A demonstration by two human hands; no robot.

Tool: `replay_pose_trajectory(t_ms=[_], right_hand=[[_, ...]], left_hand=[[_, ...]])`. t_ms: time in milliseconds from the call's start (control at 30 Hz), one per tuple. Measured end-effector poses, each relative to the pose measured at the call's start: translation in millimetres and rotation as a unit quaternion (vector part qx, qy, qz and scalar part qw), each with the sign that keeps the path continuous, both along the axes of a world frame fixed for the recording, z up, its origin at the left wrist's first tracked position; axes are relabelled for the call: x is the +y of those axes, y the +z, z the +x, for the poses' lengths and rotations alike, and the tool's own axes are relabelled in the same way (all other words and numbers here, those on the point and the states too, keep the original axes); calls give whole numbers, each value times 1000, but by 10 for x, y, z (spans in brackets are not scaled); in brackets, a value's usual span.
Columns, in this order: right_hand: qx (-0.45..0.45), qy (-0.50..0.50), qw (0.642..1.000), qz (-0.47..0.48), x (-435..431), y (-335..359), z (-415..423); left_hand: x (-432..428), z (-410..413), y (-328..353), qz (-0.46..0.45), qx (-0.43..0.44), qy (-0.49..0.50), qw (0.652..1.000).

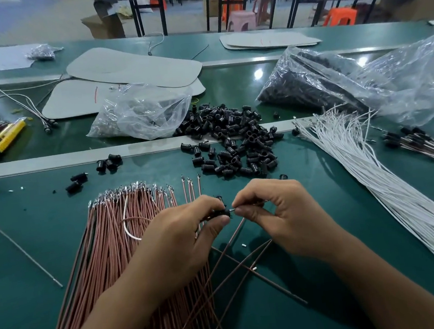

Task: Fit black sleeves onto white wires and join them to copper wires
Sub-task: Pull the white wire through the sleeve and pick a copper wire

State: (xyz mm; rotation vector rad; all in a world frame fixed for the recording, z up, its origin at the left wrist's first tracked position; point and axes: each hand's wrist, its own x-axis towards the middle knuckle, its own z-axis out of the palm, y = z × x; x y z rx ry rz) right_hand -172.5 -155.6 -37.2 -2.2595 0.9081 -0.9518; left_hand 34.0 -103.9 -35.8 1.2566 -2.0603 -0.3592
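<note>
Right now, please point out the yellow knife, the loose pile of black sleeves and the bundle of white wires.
yellow knife (3,137): head view, middle of its body.
pile of black sleeves (237,136): head view, its centre.
bundle of white wires (385,186): head view, its middle.

No legible text, label, brand or number on the plastic bags (140,113), cardboard sheets (134,66) or yellow knife (1,138).

I see a green-topped bench (33,233) crossed by a pale metal strip (65,158). On it lie a fan of copper-pink wires (112,239), a heap of short black plastic sleeves (235,141), a sheaf of white wires (397,195) at right, a crumpled clear plastic bag (140,113), grey card sheets (128,67) and a yellow utility knife (1,138).
</note>
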Motion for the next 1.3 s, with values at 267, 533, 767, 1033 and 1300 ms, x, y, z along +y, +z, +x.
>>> replay_pose_trajectory(t_ms=[267,533,767,1033,1300], right_hand=[[17,-66,997,-32,-99,90,-178],[37,-95,995,0,-110,75,-199],[212,-95,969,-85,12,20,-40],[235,-120,917,-298,183,33,258],[195,-116,922,-314,101,39,214]], left_hand=[[-30,144,21,-22,-35,36,998],[-60,256,61,23,-12,10,1000],[-43,143,11,5,-55,-7,998],[-42,70,36,-24,-36,-31,999],[-32,92,48,-32,-64,6,997]])
